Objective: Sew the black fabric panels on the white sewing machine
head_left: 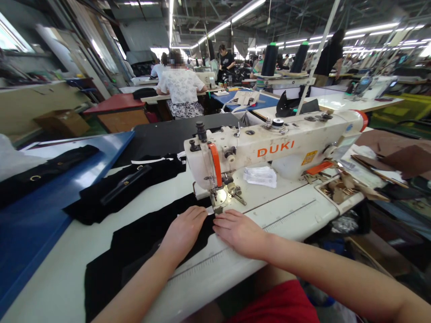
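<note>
Strip lights [249, 10] glow overhead. Looks like we're lining up black fabric [141, 233] at the sewing machine [276, 146]; our left hand [187, 229] lies on it, right hand [239, 232] at its edge, fingers down, can't tell if pinching. Next move probably wants steady guiding. White table [63, 273] below, ruler marks [286, 219] near us.

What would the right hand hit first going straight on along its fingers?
Probably the left hand: the right hand points across towards it, with a small gap between them over the black fabric. Depth is unclear in this one view, so it might just miss.
</note>
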A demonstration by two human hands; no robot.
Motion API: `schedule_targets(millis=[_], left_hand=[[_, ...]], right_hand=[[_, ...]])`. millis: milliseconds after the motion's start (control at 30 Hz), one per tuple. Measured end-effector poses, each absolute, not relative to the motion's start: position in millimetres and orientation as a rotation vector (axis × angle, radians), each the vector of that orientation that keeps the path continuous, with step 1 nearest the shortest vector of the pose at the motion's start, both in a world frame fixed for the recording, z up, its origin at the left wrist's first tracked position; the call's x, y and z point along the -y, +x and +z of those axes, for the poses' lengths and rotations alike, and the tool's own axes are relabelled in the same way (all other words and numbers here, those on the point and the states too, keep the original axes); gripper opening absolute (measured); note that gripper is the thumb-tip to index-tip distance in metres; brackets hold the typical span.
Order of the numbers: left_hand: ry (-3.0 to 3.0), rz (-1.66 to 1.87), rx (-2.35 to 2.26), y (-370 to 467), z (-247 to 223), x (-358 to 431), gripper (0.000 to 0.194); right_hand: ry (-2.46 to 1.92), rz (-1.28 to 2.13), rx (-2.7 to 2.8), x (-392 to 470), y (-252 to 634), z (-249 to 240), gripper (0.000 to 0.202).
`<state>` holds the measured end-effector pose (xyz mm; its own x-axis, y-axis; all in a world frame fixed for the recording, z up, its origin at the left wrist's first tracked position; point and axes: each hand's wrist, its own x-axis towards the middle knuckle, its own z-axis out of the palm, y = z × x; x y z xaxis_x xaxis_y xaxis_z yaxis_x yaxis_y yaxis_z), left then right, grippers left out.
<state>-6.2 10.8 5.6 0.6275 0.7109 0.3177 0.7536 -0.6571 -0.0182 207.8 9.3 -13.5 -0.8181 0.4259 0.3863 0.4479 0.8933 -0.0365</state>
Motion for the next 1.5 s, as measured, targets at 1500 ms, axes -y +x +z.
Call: schedule_targets(millis=[1500], left_hand=[[-2.758,-0.42,1.459,2,-4,-30,0.04]], right_hand=[[-0.911,-0.08,2.689,-65,209,2,0.012]])
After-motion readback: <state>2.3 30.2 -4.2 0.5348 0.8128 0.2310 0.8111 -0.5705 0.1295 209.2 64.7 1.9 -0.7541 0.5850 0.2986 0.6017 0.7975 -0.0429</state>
